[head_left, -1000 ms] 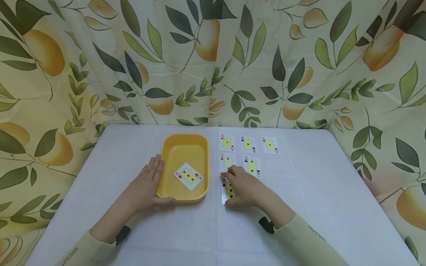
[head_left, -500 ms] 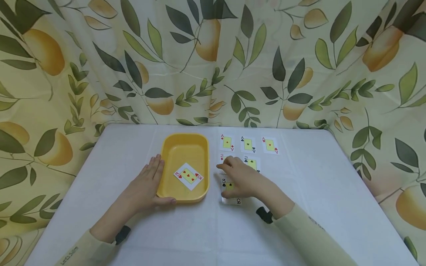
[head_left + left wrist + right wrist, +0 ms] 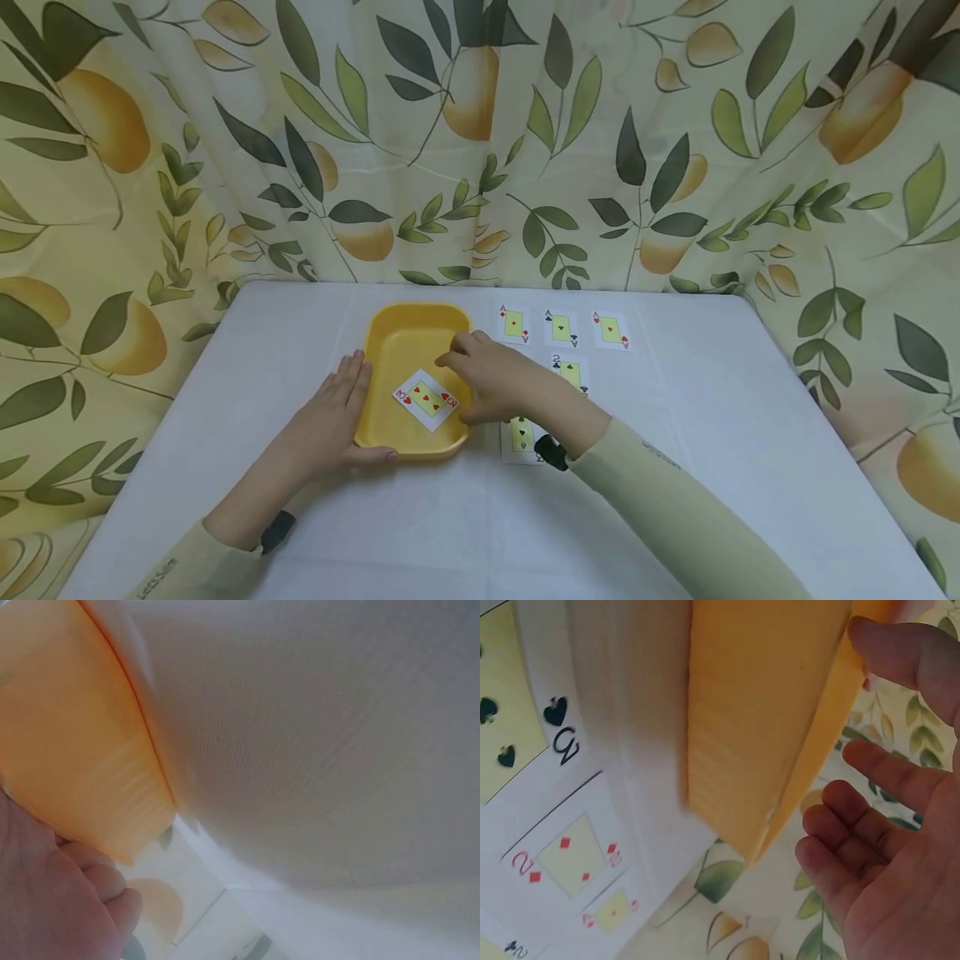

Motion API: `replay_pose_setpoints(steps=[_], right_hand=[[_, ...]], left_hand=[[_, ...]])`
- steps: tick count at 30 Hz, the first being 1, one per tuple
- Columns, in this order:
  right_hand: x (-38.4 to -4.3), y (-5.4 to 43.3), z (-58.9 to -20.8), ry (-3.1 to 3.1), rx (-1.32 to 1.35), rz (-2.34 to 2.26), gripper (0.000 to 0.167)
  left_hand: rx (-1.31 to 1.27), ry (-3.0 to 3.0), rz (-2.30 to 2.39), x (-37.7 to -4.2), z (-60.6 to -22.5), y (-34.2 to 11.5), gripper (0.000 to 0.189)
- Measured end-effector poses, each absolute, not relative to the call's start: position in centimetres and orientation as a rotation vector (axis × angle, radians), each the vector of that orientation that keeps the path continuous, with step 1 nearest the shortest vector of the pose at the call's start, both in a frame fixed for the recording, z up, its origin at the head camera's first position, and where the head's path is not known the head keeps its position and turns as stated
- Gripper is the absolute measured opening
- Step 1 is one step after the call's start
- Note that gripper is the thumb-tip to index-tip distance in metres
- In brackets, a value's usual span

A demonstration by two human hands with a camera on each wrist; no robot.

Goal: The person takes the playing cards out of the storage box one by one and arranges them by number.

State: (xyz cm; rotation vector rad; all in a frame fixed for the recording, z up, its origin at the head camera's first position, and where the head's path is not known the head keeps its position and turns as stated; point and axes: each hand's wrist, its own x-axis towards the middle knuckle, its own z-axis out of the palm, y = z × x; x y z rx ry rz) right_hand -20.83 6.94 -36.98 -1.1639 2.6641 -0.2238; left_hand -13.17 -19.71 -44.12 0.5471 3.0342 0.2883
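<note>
A yellow tray [image 3: 400, 321] stands left of the table's middle with a three of hearts card [image 3: 425, 399] lying face up inside. My left hand [image 3: 326, 417] lies along the tray's left side, fingers straight and thumb at the near left corner. Over the tray's right rim hovers my right hand [image 3: 498, 377], thumb and fingers spread apart with nothing between them. The right wrist view shows its palm and bent, parted fingers beside the tray wall [image 3: 757, 712]. To its right lies a three of spades [image 3: 522, 437], partly under the forearm; the two of diamonds [image 3: 574, 855] is hidden from the head view.
An ace of diamonds [image 3: 513, 323], an ace of clubs [image 3: 561, 328] and an ace of hearts [image 3: 612, 331] form the back row. The two of clubs [image 3: 571, 369] lies below them. A fruit-patterned curtain [image 3: 480, 167] hangs behind the white table [image 3: 712, 433].
My right hand has left the three of spades and moved left to the tray's right rim. My left hand has stayed on the tray.
</note>
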Motion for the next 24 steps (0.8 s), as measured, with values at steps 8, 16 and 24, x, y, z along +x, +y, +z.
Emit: replay_pose_setpoints(steps=[8, 16, 24], right_hand=[[-21.7, 4.1, -38.4, 2.558, -1.233, -0.092, 0.074], [-22.2, 2.6, -40.0, 2.482, -1.243, -0.024, 0.068], [-22.8, 1.4, -40.8, 2.447, -1.285, 0.009, 0.081]], left_hand=[[0.582, 3.051, 0.271, -13.2, -44.2, -19.9, 0.137], [0.59, 3.043, 0.27, -13.3, -44.3, -19.8, 0.136], [0.601, 3.055, 0.234, -13.2, -44.4, -19.9, 0.134]])
